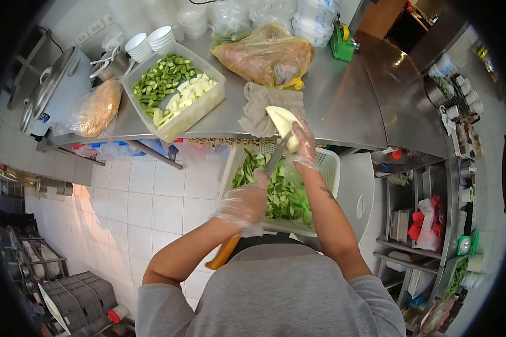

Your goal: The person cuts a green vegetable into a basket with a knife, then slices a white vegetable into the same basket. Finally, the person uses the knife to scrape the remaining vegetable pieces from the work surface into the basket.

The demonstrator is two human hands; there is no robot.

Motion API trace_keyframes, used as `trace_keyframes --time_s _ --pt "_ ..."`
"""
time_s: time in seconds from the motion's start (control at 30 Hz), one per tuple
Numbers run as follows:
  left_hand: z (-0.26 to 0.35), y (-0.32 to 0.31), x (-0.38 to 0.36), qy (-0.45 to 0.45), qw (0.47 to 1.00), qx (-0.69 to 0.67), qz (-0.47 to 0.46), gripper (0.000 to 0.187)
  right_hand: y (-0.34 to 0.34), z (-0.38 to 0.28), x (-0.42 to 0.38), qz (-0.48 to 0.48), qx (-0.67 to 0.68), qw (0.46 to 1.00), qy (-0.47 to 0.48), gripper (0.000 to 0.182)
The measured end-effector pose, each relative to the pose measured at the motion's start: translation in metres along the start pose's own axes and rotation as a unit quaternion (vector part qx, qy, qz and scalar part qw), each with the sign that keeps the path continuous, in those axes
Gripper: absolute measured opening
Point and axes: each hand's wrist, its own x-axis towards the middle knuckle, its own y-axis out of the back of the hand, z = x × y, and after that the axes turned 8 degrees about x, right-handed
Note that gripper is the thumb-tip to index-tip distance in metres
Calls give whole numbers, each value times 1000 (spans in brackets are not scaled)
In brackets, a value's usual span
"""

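If its glove (230, 209) slips, the left hand (252, 197), clenched round the knife (275, 159), could nick the right hand (305, 141), curled around the vegetable (280, 119) at twelve o'clock.

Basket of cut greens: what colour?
The basket is off-white; best in the head view, the only one.

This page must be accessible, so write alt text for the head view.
A person's left hand holds a knife to a pale vegetable in the right hand, above a basket of cut green pieces. Beyond, a metal counter bears a tub of chopped vegetables.
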Motion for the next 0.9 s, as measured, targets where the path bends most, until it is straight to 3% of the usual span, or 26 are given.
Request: trace_keyframes --time_s 0.13,0.33,0.53,0.6,0.73,0.9 --pt "-12 38 -4 66 996 -1 -65 52 0 -11 -9 -14 -55 998 -36 44" --pt "-23 34 7 54 997 28 48 53 -6 -15 -13 -4 -71 997 -37 45" --pt "-16 12 9 -52 960 234 146 58 -12 -16 -15 -13 -114 993 -15 42" --pt "-10 10 8 -56 970 198 131 58 -10 -13 -10 -30 -140 990 21 41" --pt "3 7 8 -70 985 125 101 57 -15 -23 -19 -1 -30 998 -56 41" --pt "-16 38 5 8 1000 -12 -18 56 2 -19 -12 -19 60 991 -118 49"
